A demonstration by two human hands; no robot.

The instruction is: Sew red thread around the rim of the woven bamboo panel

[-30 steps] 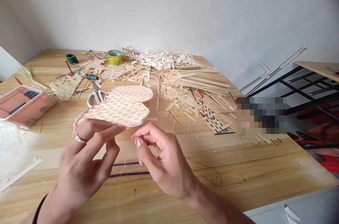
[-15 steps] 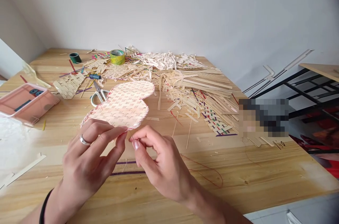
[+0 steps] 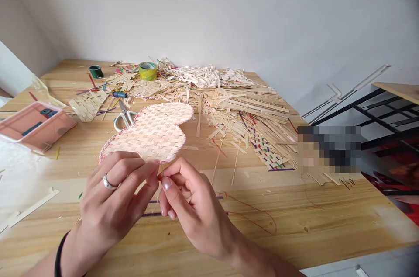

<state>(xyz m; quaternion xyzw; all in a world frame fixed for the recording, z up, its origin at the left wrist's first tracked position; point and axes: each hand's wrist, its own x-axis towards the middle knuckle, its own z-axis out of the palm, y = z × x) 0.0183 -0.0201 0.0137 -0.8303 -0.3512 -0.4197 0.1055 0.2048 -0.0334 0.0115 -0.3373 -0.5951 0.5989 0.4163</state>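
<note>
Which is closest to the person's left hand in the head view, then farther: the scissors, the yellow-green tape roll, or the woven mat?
From the left hand:
1. Woven mat, touching its fingertips.
2. Scissors, just behind the mat's left side.
3. Yellow-green tape roll, far back by the strips.

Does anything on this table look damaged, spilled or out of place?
Nothing looks damaged. Loose bamboo strips lie scattered over the far half of the table, partly covering the scissors. The woven piece, held by left hand and right hand, looks intact.

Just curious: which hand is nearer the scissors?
Left. The left hand is just below the scissors, on the near side of the woven mat; the right hand sits farther right.
</note>
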